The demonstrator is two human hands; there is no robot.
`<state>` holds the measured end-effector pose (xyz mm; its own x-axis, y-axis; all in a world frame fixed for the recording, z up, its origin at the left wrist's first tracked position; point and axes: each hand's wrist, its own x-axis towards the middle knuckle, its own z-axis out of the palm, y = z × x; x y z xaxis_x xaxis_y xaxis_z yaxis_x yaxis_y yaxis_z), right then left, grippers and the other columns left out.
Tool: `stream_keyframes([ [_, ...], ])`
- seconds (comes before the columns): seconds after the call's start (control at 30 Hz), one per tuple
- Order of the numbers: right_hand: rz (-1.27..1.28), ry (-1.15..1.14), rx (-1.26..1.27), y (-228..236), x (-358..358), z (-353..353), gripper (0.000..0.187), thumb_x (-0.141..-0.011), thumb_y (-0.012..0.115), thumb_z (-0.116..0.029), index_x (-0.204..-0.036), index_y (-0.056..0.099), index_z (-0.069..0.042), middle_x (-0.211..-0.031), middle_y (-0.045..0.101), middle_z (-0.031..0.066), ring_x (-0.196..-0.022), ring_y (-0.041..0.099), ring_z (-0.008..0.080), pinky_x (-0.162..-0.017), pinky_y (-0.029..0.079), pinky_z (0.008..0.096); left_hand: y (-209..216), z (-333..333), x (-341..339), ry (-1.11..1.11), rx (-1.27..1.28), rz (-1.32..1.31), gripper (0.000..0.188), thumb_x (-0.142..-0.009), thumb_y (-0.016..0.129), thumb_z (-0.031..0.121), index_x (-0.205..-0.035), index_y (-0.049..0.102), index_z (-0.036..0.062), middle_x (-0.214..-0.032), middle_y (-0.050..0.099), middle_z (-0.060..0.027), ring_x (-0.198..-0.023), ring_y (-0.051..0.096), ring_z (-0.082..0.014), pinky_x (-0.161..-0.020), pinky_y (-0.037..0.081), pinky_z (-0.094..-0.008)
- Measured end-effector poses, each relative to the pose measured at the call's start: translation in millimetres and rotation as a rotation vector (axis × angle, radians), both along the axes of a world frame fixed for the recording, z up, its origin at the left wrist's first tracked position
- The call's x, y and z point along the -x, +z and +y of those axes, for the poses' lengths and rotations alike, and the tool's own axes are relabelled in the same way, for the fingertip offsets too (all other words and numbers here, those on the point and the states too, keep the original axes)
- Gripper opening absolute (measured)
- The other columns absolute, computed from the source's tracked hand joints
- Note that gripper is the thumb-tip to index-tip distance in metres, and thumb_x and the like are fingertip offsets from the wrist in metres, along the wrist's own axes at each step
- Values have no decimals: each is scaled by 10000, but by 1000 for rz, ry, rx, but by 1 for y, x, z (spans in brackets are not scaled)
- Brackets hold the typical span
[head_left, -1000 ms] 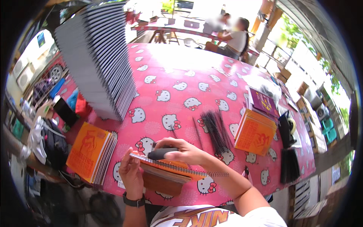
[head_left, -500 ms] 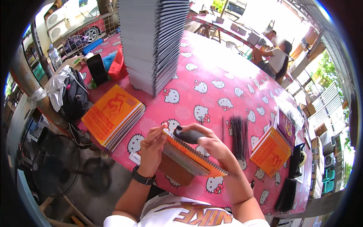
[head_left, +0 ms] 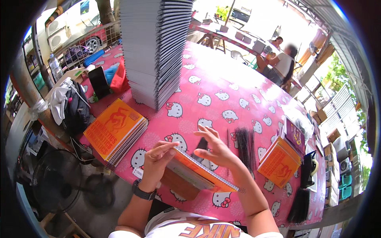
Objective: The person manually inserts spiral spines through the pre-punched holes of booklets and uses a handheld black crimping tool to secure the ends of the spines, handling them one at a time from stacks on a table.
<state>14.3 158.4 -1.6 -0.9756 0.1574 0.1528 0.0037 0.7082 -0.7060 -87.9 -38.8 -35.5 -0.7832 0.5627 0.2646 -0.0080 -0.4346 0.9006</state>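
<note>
An orange-covered spiral notebook (head_left: 216,178) stands tilted in front of me, its wire coil along the upper edge. Beneath it on the table is a brown block (head_left: 178,183). My left hand (head_left: 156,160), with a black watch on the wrist, pinches the notebook's far left corner. Over the coil, my right hand (head_left: 218,150) has its fingers spread and grips nothing. Just beyond the notebook, partly covered by the right hand, is a black-handled tool (head_left: 201,146); its working end is hidden.
At left lies a pile of orange spiral notebooks (head_left: 115,127), behind it a tall stack of coil-bound books (head_left: 145,51). Loose black coils (head_left: 245,148) lie right of my hand. Farther right are more orange books (head_left: 279,162) and a tape dispenser (head_left: 309,170). Two people sit far off.
My right hand has let go of the black-handled tool and opened its fingers. The left hand keeps its pinch on the notebook. The whole view has shifted slightly.
</note>
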Motion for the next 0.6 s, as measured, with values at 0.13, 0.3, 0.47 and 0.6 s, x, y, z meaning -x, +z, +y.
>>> stream_keyframes([
  [0.13,44,102,278,66,-24,-41,406,-807,717,-251,-1128,571,-51,-1102,600,121,-1005,579,229,-851,473,349,32,3,-16,-34,25,310,174,-817,668,22,-991,675,27,-936,640,-57,-828,596,-119,-662,468,-246],
  [0.3,255,-134,-67,84,-49,-62,252,-779,735,-198,-868,573,-29,-770,547,94,-714,580,207,-623,473,317,50,15,-38,-30,-10,291,143,-774,706,31,-909,659,34,-892,654,-75,-823,634,-164,-684,507,-277],
  [0.47,355,-99,-28,81,-45,-60,334,-715,791,-287,-796,586,-35,-720,525,60,-591,523,168,-523,431,296,60,7,-39,-53,32,540,127,-772,679,-19,-886,631,9,-885,615,-93,-817,602,-156,-682,492,-267],
  [0.6,349,-41,-76,83,-52,-58,285,-726,777,-248,-775,588,-40,-714,518,68,-607,518,209,-526,430,326,61,8,-42,-72,21,572,110,-776,683,-15,-859,615,11,-887,610,-93,-813,595,-157,-702,482,-277],
])
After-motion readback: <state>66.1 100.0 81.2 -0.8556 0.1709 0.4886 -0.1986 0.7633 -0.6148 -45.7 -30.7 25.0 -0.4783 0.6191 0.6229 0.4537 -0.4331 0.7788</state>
